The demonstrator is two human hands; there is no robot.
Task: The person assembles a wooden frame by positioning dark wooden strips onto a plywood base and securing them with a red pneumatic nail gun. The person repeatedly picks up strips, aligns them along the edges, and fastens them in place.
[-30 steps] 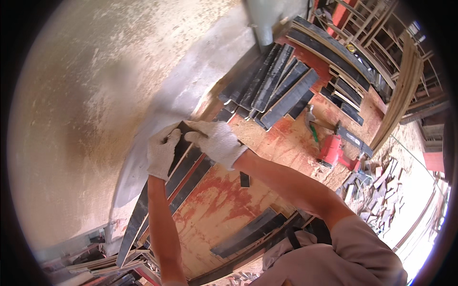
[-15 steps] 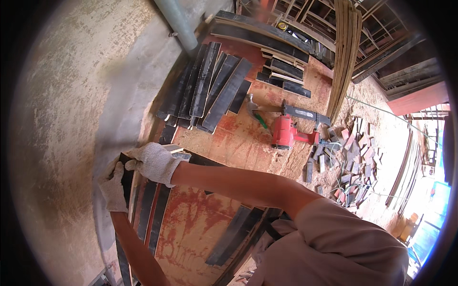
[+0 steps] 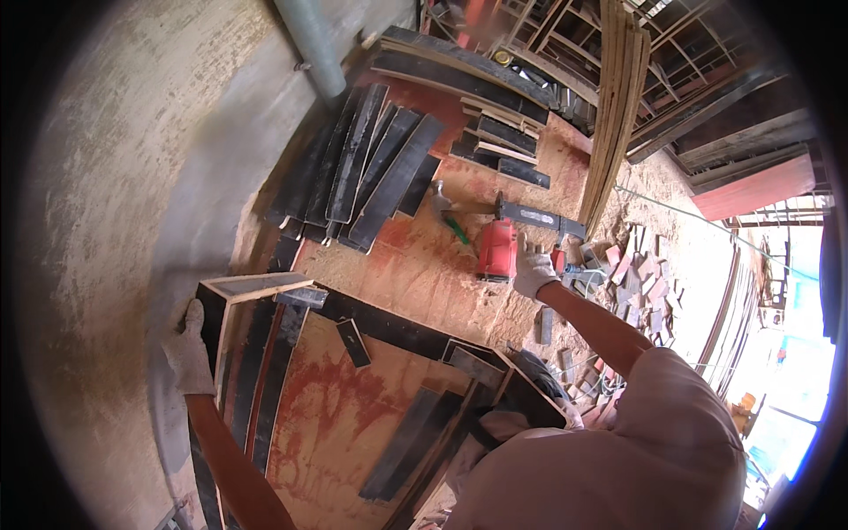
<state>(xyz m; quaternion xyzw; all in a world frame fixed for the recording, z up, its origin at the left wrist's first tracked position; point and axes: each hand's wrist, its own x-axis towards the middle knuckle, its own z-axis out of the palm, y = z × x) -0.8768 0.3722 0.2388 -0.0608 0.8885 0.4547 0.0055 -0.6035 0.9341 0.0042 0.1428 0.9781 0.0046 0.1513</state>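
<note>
My right hand (image 3: 533,270), in a whitish work glove, is closed round the handle of a red nail gun (image 3: 497,249) lying on the platform. The tool's long dark magazine (image 3: 539,217) points away from me. At the left, my gloved left hand (image 3: 187,355) holds the outer side of an upright black-faced board (image 3: 212,316) by the wall; some of its fingers are hidden. A short wooden piece (image 3: 258,286) meets that board's end at a corner. Beside the nail gun lies a claw hammer (image 3: 451,215) with a green part on its handle.
Black-faced strips (image 3: 358,168) are piled at the far left, and shorter pieces (image 3: 503,141) lie beyond the hammer. A concrete wall (image 3: 115,221) and a pipe (image 3: 309,44) border the left. Scattered offcuts (image 3: 640,283) and an air hose (image 3: 676,206) lie right. A small black block (image 3: 353,343) lies inside the frame.
My right hand has left the board corner at the left and moved right to the nail gun, taking hold of its handle. My left hand stays at the board.
</note>
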